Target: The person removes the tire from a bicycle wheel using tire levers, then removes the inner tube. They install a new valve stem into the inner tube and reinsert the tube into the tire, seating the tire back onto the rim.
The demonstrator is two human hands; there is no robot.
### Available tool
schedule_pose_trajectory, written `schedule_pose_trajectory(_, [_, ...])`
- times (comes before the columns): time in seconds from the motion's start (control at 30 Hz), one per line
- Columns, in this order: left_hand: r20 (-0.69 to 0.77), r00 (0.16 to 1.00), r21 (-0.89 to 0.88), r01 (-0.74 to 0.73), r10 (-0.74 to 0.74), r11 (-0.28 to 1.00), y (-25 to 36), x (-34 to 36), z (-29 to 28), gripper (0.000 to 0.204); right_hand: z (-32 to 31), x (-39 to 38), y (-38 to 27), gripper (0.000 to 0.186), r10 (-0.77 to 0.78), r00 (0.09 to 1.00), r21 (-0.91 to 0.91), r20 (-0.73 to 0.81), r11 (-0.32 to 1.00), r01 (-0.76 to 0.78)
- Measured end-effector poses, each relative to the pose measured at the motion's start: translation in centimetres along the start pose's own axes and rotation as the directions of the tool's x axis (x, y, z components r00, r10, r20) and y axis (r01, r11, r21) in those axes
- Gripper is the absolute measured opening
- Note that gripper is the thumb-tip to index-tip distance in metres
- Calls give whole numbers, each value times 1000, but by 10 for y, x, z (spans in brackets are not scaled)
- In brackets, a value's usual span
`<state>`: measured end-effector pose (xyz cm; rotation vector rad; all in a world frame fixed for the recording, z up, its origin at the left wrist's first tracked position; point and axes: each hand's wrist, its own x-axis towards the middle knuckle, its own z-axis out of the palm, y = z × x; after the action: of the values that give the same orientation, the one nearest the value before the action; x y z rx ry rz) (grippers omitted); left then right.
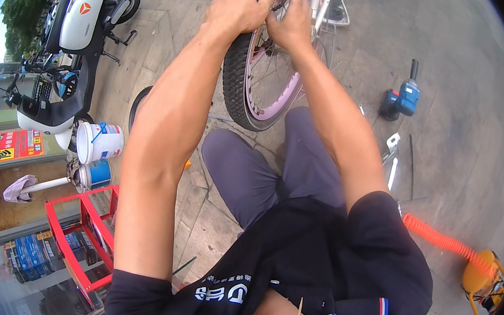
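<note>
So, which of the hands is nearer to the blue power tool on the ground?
Right. The right hand is at the wheel's pink rim, left of the blue power tool; the left hand is farther left, at the black tire.

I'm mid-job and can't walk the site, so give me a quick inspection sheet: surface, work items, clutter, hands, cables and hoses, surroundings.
Surface: paved ground with visible joints and dark patches.
Work items: black tyre, knobbly, on a spoked wheel with a pink rim.
Clutter: blue power tool, silver metal tool and thin dark strip on the ground, to the right.
Hands: left hand curled on the tyre; right hand at the rim, exact grip hidden.
Cables and hoses: orange coiled hose, leading to a yellow machine.
Surroundings: white scooter, white bucket and red metal frame, all left.
</note>
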<state>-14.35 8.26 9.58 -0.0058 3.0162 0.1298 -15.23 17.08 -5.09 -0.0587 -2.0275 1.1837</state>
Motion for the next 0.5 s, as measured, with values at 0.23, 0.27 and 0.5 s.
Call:
schedule_pose_trajectory(0.23, [6, 1000, -15, -22, 22, 1000, 1, -5, -4, 75, 6, 21, -4, 70, -96, 994, -218, -54, 972, 82])
schedule_pose_trajectory(0.27, [10, 999, -6, -31, 31, 999, 1, -8, -3, 74, 7, 22, -8, 67, -103, 985, -179, -140, 981, 78])
schedule_pose_trajectory(0.5, [12, 997, 25, -72, 72, 997, 6, -3, 1, 73, 21, 33, 16, 74, 238, 938, -320, 252, 935, -151])
